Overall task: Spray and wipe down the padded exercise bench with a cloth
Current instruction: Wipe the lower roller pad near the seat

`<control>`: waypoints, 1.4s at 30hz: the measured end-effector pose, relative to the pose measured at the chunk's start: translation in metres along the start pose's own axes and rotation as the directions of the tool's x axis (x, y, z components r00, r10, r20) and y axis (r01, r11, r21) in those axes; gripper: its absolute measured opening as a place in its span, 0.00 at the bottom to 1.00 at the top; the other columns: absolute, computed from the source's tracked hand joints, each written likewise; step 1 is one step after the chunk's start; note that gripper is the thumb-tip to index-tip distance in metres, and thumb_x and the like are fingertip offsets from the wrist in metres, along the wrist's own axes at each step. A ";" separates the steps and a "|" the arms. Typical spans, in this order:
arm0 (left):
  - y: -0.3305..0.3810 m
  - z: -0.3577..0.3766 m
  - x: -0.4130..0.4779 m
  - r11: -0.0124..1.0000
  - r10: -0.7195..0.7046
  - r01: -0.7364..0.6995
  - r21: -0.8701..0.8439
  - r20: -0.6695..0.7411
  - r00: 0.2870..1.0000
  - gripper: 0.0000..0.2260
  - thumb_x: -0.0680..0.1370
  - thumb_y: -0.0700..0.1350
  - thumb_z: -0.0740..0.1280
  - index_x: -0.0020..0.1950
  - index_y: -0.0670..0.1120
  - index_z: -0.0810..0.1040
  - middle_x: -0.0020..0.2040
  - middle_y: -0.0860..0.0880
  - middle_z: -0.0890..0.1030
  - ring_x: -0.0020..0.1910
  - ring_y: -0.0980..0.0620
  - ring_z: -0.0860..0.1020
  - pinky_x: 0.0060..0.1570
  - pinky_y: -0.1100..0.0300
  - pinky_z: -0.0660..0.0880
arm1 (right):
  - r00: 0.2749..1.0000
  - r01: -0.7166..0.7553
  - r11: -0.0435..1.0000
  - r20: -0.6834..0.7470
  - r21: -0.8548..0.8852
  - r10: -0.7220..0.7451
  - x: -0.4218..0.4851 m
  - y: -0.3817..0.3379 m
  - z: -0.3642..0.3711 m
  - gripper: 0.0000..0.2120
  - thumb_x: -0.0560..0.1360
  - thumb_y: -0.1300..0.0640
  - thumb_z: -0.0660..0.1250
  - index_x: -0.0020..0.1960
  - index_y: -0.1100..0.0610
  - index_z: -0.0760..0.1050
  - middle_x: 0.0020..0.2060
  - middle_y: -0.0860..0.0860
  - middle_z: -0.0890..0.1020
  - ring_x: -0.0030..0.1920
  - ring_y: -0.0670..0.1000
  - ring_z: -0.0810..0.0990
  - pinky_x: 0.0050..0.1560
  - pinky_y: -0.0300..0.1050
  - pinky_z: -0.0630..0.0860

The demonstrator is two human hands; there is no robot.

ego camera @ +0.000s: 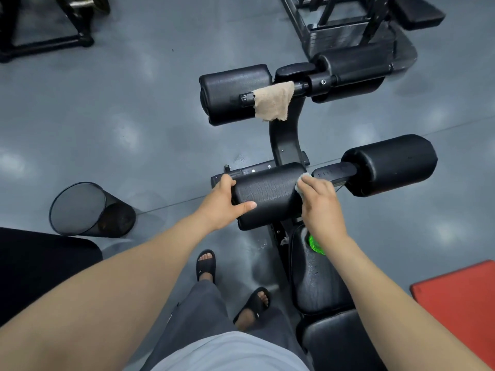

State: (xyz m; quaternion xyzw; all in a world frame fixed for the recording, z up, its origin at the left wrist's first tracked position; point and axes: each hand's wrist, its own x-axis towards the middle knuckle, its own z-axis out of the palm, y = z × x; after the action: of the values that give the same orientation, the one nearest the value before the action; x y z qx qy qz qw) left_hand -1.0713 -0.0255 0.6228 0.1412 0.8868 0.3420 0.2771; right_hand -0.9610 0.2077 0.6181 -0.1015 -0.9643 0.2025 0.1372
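The black padded exercise bench runs from the seat pad (314, 279) at lower right up to its roller pads. My left hand (223, 200) grips the left end of the near left roller pad (270, 192), thumb laid across its top. My right hand (320, 202) holds a small white cloth (302, 180) pressed against that roller's right end. A green spray bottle (315, 244) lies on the seat pad, mostly hidden under my right wrist. A tan towel (273, 104) hangs over the bar between the far roller pads.
A black mesh waste bin (85, 210) stands on the grey floor at the left. An orange mat (463, 306) lies at the right edge. Other black gym frames (348, 28) sit at the top. My sandalled feet (206, 265) stand left of the bench.
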 end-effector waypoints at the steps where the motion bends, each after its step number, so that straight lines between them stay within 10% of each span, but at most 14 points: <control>1: 0.001 0.003 -0.004 1.000 0.015 -0.015 0.015 -0.028 0.999 0.31 0.73 0.57 0.77 0.64 0.46 0.64 0.73 0.46 0.68 0.71 0.47 0.69 0.69 0.53 0.68 | 1.000 -0.006 1.000 0.012 -0.017 0.006 0.013 0.000 -0.001 0.11 0.75 0.74 0.66 0.53 0.61 0.79 0.56 0.51 0.81 0.51 0.57 0.72 0.54 0.49 0.76; 17: -0.004 0.011 -0.010 1.000 0.023 -0.024 -0.017 -0.094 0.995 0.37 0.71 0.58 0.79 0.69 0.43 0.64 0.75 0.48 0.65 0.74 0.49 0.66 0.69 0.59 0.62 | 0.989 0.140 0.990 0.044 0.035 -0.141 0.006 -0.012 0.002 0.13 0.76 0.72 0.66 0.57 0.63 0.82 0.58 0.54 0.82 0.56 0.58 0.76 0.63 0.49 0.74; 24: -0.006 0.012 -0.012 1.000 0.015 -0.017 -0.024 -0.107 0.994 0.39 0.70 0.59 0.79 0.71 0.44 0.64 0.75 0.50 0.64 0.75 0.50 0.65 0.69 0.59 0.62 | 0.994 -0.040 0.998 0.101 -0.042 0.044 0.058 -0.012 0.003 0.14 0.71 0.74 0.62 0.50 0.62 0.81 0.51 0.56 0.83 0.52 0.64 0.76 0.55 0.47 0.70; 32: -0.008 0.017 -0.016 0.999 0.018 -0.025 -0.042 -0.144 0.989 0.40 0.69 0.60 0.79 0.72 0.45 0.64 0.78 0.53 0.61 0.77 0.52 0.63 0.69 0.57 0.64 | 0.917 0.325 0.934 0.191 0.148 -0.349 0.004 -0.048 0.010 0.14 0.75 0.70 0.69 0.58 0.60 0.81 0.61 0.52 0.82 0.57 0.58 0.78 0.60 0.48 0.77; 39: -0.007 0.021 -0.023 0.998 0.033 -0.042 -0.056 -0.150 0.988 0.40 0.71 0.57 0.79 0.74 0.44 0.63 0.80 0.52 0.57 0.78 0.52 0.61 0.72 0.56 0.63 | 0.994 -0.018 0.997 0.110 -0.071 0.026 0.053 -0.015 -0.004 0.14 0.72 0.73 0.63 0.52 0.63 0.82 0.52 0.56 0.84 0.52 0.64 0.77 0.56 0.49 0.72; 42: -0.010 0.019 -0.023 0.997 0.035 -0.044 -0.068 -0.128 0.991 0.39 0.70 0.56 0.79 0.73 0.46 0.63 0.80 0.54 0.57 0.77 0.53 0.63 0.71 0.57 0.65 | 0.995 0.025 1.000 0.098 -0.018 -0.023 0.042 -0.045 0.012 0.17 0.67 0.72 0.62 0.51 0.63 0.82 0.52 0.56 0.84 0.52 0.62 0.77 0.56 0.50 0.75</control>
State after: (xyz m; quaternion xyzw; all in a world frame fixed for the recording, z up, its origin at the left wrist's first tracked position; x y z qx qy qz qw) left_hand -1.0424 -0.0332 0.6137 0.1267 0.8869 0.3868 0.2184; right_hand -1.0106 0.1734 0.6357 -0.0815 -0.9729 0.1961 0.0914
